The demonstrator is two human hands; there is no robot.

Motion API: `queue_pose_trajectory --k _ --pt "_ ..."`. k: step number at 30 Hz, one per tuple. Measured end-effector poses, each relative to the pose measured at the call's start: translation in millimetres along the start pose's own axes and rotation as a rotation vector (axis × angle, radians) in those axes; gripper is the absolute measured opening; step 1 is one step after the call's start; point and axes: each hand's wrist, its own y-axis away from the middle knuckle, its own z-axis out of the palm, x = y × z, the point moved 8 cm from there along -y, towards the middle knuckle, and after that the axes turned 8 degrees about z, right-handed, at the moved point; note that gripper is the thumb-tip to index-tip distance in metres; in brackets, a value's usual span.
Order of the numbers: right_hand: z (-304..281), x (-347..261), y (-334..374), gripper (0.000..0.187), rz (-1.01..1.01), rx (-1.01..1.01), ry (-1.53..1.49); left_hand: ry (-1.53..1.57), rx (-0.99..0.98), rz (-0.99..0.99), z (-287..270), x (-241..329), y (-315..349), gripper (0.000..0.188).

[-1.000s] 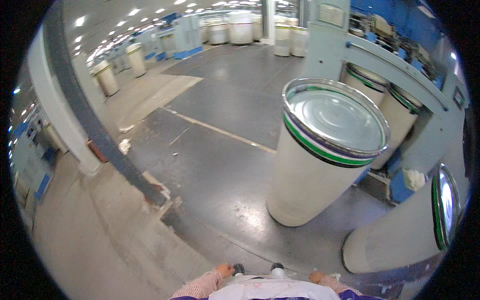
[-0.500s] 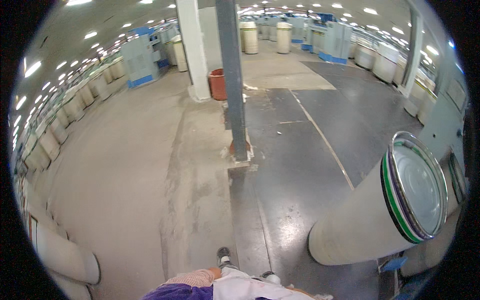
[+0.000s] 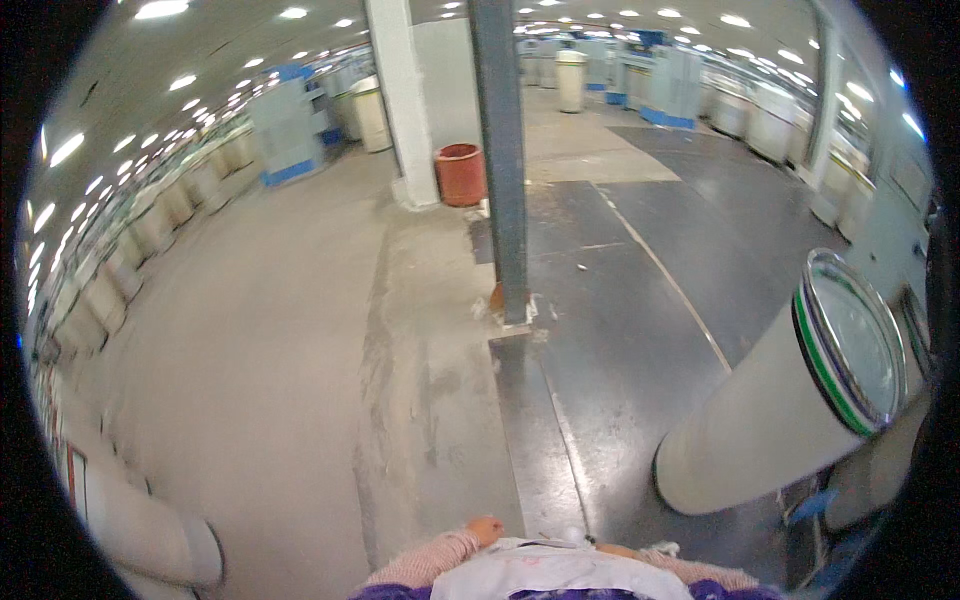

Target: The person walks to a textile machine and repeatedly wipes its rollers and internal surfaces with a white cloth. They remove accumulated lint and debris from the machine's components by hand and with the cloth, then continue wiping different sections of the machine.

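In front of my body, low in the picture, my left hand [image 3: 487, 530] shows past a pink sleeve. It looks small and rounded, with the fingers curled in and nothing seen in them. Only a sliver of my right hand [image 3: 610, 549] appears beside the white apron [image 3: 550, 572]; its fingers are hidden. A tuft of white fluff [image 3: 665, 549] lies by the right sleeve. Neither hand touches the tall cream can [image 3: 745, 425] at the right, which has green, black and purple bands below its metal rim.
A dark steel post [image 3: 505, 170] rises from the floor ahead, near a white column [image 3: 405, 110] and a red bin [image 3: 460, 176]. Rows of cream cans [image 3: 155, 222] line the left side. Another can [image 3: 160, 535] is at the lower left. Grey-blue machines [image 3: 285, 130] stand farther back.
The view has shifted, so the post, red bin and near can sit farther right. My left hand has come into clearer view ahead of my body; my shoes no longer show clearly.
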Motion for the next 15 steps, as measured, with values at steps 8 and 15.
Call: queue_pose_trajectory --k 8,15 --pt "93 -103 2 0.039 -0.004 -0.005 -0.130 -0.145 -0.369 -0.147 -30 -140 59 0.045" --pt "80 -141 77 0.040 -0.058 0.111 -0.368 -0.104 -0.382 -0.328 -63 -199 43 0.049"
